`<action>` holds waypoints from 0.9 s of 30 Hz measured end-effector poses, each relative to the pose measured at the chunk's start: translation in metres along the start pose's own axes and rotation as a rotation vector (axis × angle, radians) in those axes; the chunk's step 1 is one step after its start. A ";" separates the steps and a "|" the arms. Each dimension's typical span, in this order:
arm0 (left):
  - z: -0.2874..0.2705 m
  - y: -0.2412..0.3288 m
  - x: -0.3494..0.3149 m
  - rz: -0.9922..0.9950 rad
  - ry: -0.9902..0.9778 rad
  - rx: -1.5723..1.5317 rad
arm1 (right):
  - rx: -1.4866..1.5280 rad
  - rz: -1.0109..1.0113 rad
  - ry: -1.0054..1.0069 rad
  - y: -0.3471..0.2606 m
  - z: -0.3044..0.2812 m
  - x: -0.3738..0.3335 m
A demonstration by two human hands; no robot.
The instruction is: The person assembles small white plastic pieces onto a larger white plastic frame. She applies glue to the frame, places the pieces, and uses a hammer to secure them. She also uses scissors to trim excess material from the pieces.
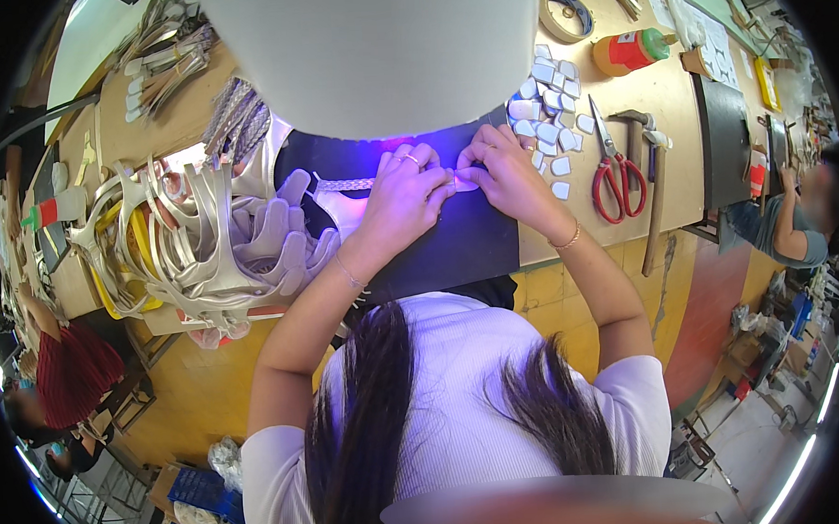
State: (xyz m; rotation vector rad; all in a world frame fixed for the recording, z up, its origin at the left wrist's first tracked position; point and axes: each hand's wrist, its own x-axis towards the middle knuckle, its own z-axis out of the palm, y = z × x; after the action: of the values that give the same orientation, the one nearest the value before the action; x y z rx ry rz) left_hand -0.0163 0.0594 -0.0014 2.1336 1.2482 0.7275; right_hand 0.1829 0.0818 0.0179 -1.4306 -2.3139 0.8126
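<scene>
Over a black work mat [457, 251], my left hand [406, 187] and my right hand [508, 174] come close together, fingers bent and pinching. Between their fingertips is the small pale end piece [466, 181] of a strap, lit violet. It seems to belong to a pale sandal upper [344, 209] with a braided strap [344, 184], which runs under my left hand. My left fingers cover the middle of the strap, so the join is hidden. Both hands are closed on the work.
A large white lamp-like housing [371, 56] hangs just beyond my hands. Left lies a heap of silvery sandal uppers [238, 234] and braided straps [238, 115]. To the right are small pale pads [546, 104], red-handled scissors [616, 180], hammers [656, 164], a glue bottle [631, 52] and a tape roll [566, 17].
</scene>
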 end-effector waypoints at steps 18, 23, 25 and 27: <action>0.002 -0.001 -0.001 0.010 0.023 0.013 | 0.090 0.045 0.031 0.007 0.004 -0.006; 0.004 0.002 -0.001 0.008 0.056 0.001 | 0.047 0.023 0.008 0.004 -0.002 -0.005; 0.003 0.001 -0.001 0.015 0.040 0.009 | 0.066 0.036 0.021 0.004 0.001 -0.004; 0.002 -0.001 -0.001 0.031 0.036 0.004 | 0.117 0.048 0.110 0.005 0.001 -0.004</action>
State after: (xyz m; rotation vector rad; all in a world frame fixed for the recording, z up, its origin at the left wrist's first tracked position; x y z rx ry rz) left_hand -0.0156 0.0586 -0.0038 2.1568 1.2384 0.7808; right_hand 0.1876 0.0794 0.0146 -1.4469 -2.1223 0.8459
